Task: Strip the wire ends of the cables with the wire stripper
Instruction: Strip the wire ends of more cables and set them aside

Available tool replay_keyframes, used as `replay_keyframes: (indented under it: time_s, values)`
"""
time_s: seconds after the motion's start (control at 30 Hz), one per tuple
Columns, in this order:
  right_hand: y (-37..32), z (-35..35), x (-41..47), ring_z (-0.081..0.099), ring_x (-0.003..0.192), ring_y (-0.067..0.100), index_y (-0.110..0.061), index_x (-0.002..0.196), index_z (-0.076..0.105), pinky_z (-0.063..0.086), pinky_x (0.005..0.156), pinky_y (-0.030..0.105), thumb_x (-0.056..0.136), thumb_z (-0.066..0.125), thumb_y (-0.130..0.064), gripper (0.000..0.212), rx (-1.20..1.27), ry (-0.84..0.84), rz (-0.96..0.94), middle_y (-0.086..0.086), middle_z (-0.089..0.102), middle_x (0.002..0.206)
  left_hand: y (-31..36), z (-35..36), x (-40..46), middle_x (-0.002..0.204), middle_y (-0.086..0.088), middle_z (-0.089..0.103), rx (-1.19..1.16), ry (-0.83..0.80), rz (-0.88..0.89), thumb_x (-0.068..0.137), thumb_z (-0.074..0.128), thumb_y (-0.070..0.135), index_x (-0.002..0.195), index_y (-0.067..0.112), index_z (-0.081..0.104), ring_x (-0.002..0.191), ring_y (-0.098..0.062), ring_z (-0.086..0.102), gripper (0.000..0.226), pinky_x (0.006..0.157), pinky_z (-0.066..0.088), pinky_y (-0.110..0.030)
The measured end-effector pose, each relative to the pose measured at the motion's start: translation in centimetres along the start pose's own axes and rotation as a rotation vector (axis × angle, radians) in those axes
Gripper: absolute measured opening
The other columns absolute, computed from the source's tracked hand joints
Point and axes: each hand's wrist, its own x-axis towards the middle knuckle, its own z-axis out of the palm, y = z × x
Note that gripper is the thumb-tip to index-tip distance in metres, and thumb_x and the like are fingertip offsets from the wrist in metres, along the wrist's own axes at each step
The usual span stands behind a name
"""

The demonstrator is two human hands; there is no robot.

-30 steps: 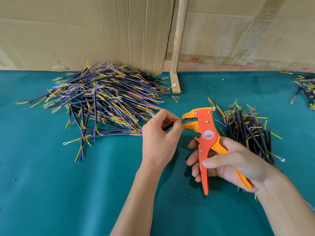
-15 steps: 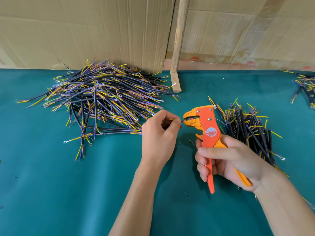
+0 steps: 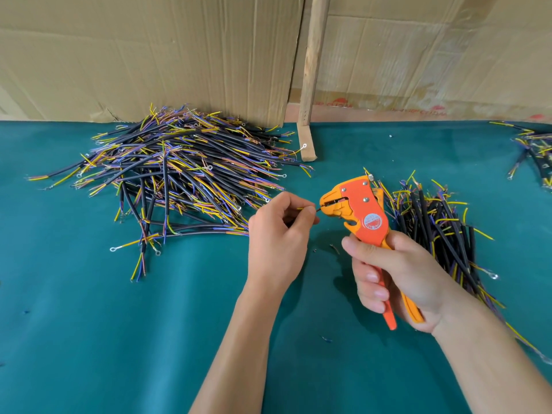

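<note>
A thin wire end [image 3: 310,208] poked rightward out of the left hand [image 3: 279,234], pinched between thumb and forefinger, its tip reaching the mouth of the wire stripper [image 3: 363,221]. The right hand [image 3: 397,276] was wrapped around the stripper's handles, squeezing them together, head tilted up and to the left. A large pile of cables [image 3: 179,171] lay behind the left hand; a smaller bundle [image 3: 439,234] lay just beyond the right, all on the teal cloth [image 3: 104,324].
</note>
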Motion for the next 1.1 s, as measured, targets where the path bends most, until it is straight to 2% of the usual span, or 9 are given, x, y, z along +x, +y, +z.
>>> replay_keyframes:
  time_s: [0.17, 0.23, 0.3, 0.37, 0.53, 0.67, 0.8, 0.97, 1.1]
  values:
    - [0.2, 0.3, 0.2, 0.031, 0.035, 0.017, -0.018, 0.060, 0.053, 0.033, 0.039, 0.024, 0.082, 0.081, -0.024, 0.036, 0.024, -0.002, 0.010, 0.005, 0.036, 0.053, -0.1, -0.1, 0.2, 0.071, 0.008, 0.074, -0.042, 0.037, -0.009, 0.095, 0.066, 0.011, 0.083, 0.015, 0.069, 0.058, 0.001, 0.058, 0.013, 0.055, 0.037, -0.010]
    - [0.0, 0.3, 0.1, 0.040, 0.038, 0.021, -0.016, 0.068, 0.060, 0.039, 0.041, 0.029, 0.080, 0.079, -0.021, 0.024, 0.077, -0.034, 0.004, 0.010, 0.045, 0.057, -0.1, 0.1, 0.1, 0.071, 0.007, 0.074, -0.042, 0.041, -0.002, 0.095, 0.066, 0.010, 0.083, 0.014, 0.069, 0.058, 0.000, 0.058, 0.013, 0.056, 0.037, -0.010]
    - [-0.1, 0.2, 0.2, 0.056, 0.052, 0.032, -0.011, 0.086, 0.066, 0.051, 0.050, 0.040, 0.076, 0.077, -0.018, 0.017, 0.154, -0.046, -0.017, 0.022, 0.060, 0.073, -0.1, 0.3, 0.1, 0.071, 0.006, 0.073, -0.023, 0.043, 0.005, 0.095, 0.065, 0.010, 0.084, 0.014, 0.068, 0.059, 0.000, 0.058, 0.013, 0.057, 0.038, -0.010]
    - [-0.2, -0.2, 0.3, 0.065, 0.069, 0.040, -0.006, 0.102, 0.065, 0.058, 0.063, 0.047, 0.074, 0.076, -0.016, 0.032, 0.191, -0.021, -0.025, 0.031, 0.067, 0.091, -0.3, 0.3, 0.2, 0.071, 0.007, 0.073, -0.022, 0.062, 0.018, 0.096, 0.065, 0.009, 0.084, 0.015, 0.067, 0.058, 0.000, 0.056, 0.013, 0.056, 0.038, -0.011]
    - [0.0, -0.9, 0.6, 0.069, 0.080, 0.044, -0.001, 0.114, 0.064, 0.059, 0.070, 0.047, 0.075, 0.072, -0.013, 0.042, 0.241, 0.023, -0.032, 0.036, 0.068, 0.110, -0.7, 0.4, 0.3, 0.072, 0.007, 0.072, -0.042, 0.058, 0.027, 0.097, 0.063, 0.011, 0.086, 0.017, 0.064, 0.059, -0.003, 0.054, 0.013, 0.056, 0.038, -0.015]
    - [0.2, -0.8, 0.6, 0.068, 0.079, 0.045, 0.000, 0.115, 0.066, 0.059, 0.070, 0.050, 0.076, 0.074, -0.011, 0.041, 0.213, -0.072, 0.009, 0.037, 0.066, 0.112, -0.9, 0.4, 0.3, 0.068, 0.004, 0.068, -0.060, 0.041, 0.029, 0.099, 0.060, 0.009, 0.094, 0.020, 0.065, 0.055, -0.005, 0.051, 0.013, 0.056, 0.035, -0.017]
    - [0.1, -0.5, 0.4, 0.068, 0.080, 0.045, 0.002, 0.119, 0.064, 0.058, 0.071, 0.051, 0.066, 0.087, -0.017, 0.061, 0.190, -0.091, 0.028, 0.037, 0.066, 0.110, -0.9, 0.3, 0.4, 0.063, 0.006, 0.061, 0.027, 0.003, 0.062, 0.100, 0.053, 0.005, 0.110, 0.024, 0.067, 0.055, -0.006, 0.048, 0.026, 0.056, 0.034, -0.015]
    - [0.0, -0.2, 0.4, 0.068, 0.078, 0.044, 0.005, 0.125, 0.056, 0.058, 0.071, 0.051, 0.076, 0.074, -0.012, 0.055, 0.185, -0.073, 0.028, 0.034, 0.067, 0.108, -0.8, 0.5, 0.2, 0.062, -0.008, 0.050, -0.039, -0.001, 0.023, 0.097, 0.054, 0.010, 0.096, 0.026, 0.064, 0.060, -0.022, 0.045, 0.019, 0.057, 0.037, -0.025]
    - [-0.1, -0.1, 0.3, 0.068, 0.079, 0.044, 0.005, 0.126, 0.055, 0.058, 0.072, 0.051, 0.073, 0.077, -0.016, 0.061, 0.172, -0.075, 0.026, 0.035, 0.067, 0.108, -0.7, 0.6, 0.2, 0.057, 0.005, 0.043, -0.064, -0.011, 0.041, 0.096, 0.067, 0.020, 0.093, 0.021, 0.061, 0.055, -0.013, 0.039, 0.006, 0.057, 0.035, -0.031]
